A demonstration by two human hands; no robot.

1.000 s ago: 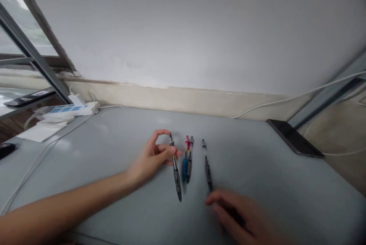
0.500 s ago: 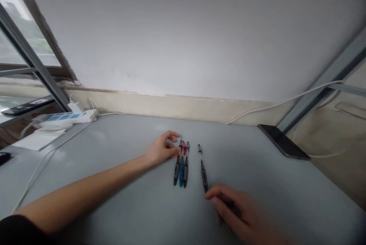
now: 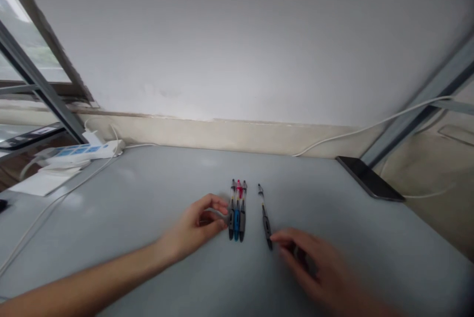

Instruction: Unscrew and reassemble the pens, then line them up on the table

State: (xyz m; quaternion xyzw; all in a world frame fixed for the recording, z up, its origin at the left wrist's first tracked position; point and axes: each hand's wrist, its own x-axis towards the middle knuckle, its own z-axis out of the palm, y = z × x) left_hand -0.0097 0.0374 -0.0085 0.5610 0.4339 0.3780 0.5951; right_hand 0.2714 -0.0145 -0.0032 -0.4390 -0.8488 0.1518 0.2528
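Note:
Three pens lie side by side on the grey table (image 3: 166, 169): a left pen with a dark grip (image 3: 231, 223), a middle pen with a blue grip and red top (image 3: 237, 223), and a right pen with a dark grip (image 3: 242, 223). My left hand (image 3: 202, 225) is beside the left pen, fingers curved and apart, its fingertips close to the barrel. A single dark-grip pen (image 3: 267, 225) lies apart to the right, slightly tilted. My right hand (image 3: 314, 262) has its index fingertip at this pen's lower end, thumb apart from it.
A white power strip (image 3: 89, 151) with cables and some white paper (image 3: 44, 181) sits at the left. Toward the right edge lies a black phone (image 3: 368, 178), with a white cable nearby. Behind the table rises a pale wall (image 3: 237, 60).
My left hand has drawn back from the pens' tops toward their lower ends, and the three pens lie more evenly aligned. My right fingertip stays by the single pen, which has shifted slightly.

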